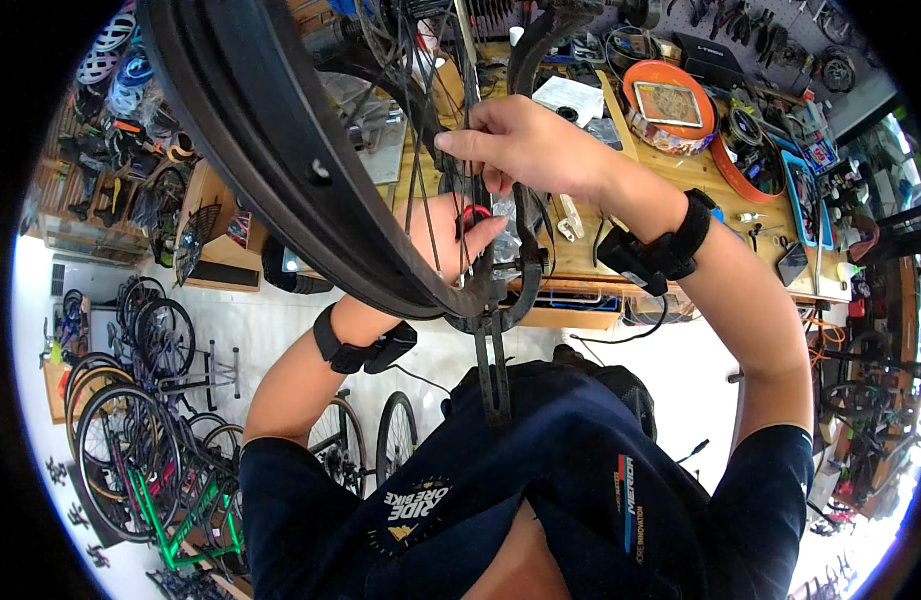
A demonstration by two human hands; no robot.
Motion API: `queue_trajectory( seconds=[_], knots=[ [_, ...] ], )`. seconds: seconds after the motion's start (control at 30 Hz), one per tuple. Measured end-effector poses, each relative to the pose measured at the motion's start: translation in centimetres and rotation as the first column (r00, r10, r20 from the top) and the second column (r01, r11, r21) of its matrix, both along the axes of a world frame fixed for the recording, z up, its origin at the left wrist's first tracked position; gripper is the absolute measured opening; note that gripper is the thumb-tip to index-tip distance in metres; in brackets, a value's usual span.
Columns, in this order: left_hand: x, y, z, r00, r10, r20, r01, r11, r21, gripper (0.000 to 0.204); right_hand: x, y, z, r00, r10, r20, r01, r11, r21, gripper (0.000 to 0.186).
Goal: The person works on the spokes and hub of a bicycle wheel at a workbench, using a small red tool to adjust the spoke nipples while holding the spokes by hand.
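A bicycle wheel with a black rim (280, 165) stands upright in front of me in a dark truing stand (493, 365). Its thin spokes (412, 175) run up between my hands. Low by the rim, my left hand (438, 238) is closed on a small red spoke wrench (472, 214), partly covered by the fingers. Above it, my right hand (535, 150) has its thumb and curled fingers closed around the spokes; its fingertips are partly hidden.
Behind the wheel is a wooden workbench (600, 255) with an orange round tin (668, 95), a blue tray (805, 200) and loose tools. Several bicycles (130, 430) stand at the left. A cardboard box (215, 225) is beside the bench. Cables hang from both wrist straps.
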State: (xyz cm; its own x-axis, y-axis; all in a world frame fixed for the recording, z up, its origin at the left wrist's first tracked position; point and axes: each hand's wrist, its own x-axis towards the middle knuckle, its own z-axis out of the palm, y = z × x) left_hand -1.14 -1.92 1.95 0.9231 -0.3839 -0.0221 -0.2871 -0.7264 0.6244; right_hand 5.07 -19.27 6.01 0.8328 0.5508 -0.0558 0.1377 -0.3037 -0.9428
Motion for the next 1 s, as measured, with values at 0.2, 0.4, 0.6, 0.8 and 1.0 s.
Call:
queue_trajectory(
  seconds=[0.2,0.4,0.6,0.8,1.0],
  knots=[
    [1.4,3.0,0.2,0.652,-0.543,-0.529,-0.134,0.604,-0.785,0.048,0.4,-0.1,0.2,0.993,0.000,-0.121,0.014,0.993,0.116,0.042],
    [1.4,3.0,-0.9,0.637,-0.538,-0.552,-0.188,0.585,-0.789,0.044,0.3,-0.2,0.7,0.987,0.038,-0.153,-0.016,0.990,0.144,0.042],
    [2.3,2.7,-1.3,0.640,-0.568,-0.518,-0.155,0.565,-0.811,0.027,0.6,-0.3,0.4,0.981,0.095,-0.169,-0.057,0.974,0.219,0.044],
    [1.5,2.3,-0.8,0.744,-0.368,-0.557,-0.201,0.672,-0.713,0.019,0.6,-0.5,0.3,0.988,0.075,-0.138,-0.053,0.986,0.160,0.046],
    [1.0,0.6,-1.5,0.962,-0.040,-0.271,-0.097,0.876,-0.473,0.018,0.9,-0.5,-0.7,0.992,0.073,-0.104,-0.064,0.994,0.087,0.046]
  ],
)
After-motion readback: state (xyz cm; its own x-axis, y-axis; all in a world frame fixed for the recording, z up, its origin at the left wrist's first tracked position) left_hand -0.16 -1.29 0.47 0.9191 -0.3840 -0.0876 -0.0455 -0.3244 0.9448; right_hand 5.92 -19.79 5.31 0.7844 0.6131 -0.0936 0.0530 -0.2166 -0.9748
